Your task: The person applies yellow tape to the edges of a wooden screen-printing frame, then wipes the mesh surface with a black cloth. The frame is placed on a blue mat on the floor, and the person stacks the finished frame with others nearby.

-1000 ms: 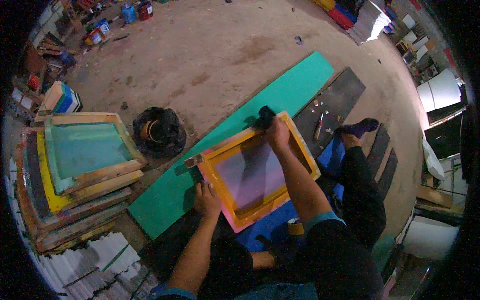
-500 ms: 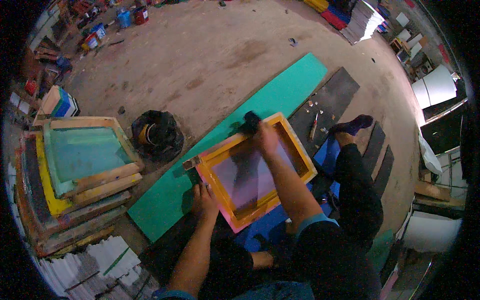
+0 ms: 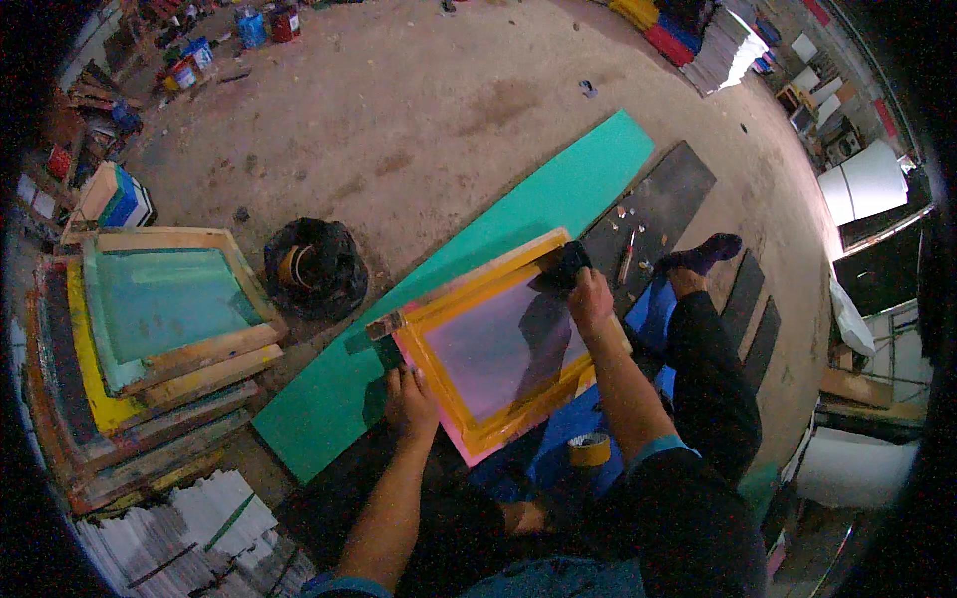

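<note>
Partly over the green board (image 3: pixel 329 439), the framed screen (image 3: pixel 488 354) is gripped by the left hand (image 3: pixel 410 404) and apparently wiped with a black wad (image 3: pixel 571 261) clenched in the right hand (image 3: pixel 592 296), steady bracing seemingly needed next.

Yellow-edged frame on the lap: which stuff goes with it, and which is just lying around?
Seems part of the job:
- yellow-edged frame, left hand at its left edge
- black wad in the right hand

Probably just lying about:
- stacked frames
- black bag
- blue bucket
</note>
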`<state>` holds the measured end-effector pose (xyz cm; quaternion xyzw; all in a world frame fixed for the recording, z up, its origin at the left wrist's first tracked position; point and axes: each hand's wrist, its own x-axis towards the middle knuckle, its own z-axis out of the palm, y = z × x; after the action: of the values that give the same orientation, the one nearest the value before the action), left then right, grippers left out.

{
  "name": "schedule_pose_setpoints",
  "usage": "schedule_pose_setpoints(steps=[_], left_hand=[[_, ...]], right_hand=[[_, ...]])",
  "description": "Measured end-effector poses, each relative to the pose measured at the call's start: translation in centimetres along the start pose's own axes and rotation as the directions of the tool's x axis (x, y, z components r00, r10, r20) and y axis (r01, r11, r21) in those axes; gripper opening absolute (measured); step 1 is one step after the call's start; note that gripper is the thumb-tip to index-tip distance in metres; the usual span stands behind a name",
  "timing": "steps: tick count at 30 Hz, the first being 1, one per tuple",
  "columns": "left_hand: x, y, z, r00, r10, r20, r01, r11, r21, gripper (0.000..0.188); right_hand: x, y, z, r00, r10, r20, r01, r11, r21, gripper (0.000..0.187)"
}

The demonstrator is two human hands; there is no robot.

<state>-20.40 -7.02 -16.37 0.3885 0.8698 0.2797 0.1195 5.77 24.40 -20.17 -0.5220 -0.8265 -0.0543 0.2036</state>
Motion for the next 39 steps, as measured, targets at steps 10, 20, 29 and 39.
schedule_pose_setpoints(steps=[10,20,29,39], left_hand=[[0.3,0.4,0.1,0.998,0.060,-0.032,-0.060,0.998,0.000,0.039],[0.1,0.2,0.0,1.000,0.000,0.001,0.000,0.997,0.078,0.039],[-0.1,-1.3,2.1,1.000,0.010,-0.007,-0.009,0.997,0.071,0.035],[0.4,0.8,-0.3,0.998,-0.046,0.035,0.043,0.995,0.085,0.031]], right_hand=[[2.2,-8.7,3.4,0.971,0.225,0.083,-0.235,0.961,0.146,0.019],[-5.4,-26.8,-1.2,0.918,-0.350,0.186,0.197,0.811,0.552,0.027],[-3.9,-26.7,-4.2,0.951,-0.287,0.116,0.135,0.721,0.680,0.029],[-2.6,-24.4,2.4,0.952,-0.254,0.171,0.069,0.721,0.689,0.031]])
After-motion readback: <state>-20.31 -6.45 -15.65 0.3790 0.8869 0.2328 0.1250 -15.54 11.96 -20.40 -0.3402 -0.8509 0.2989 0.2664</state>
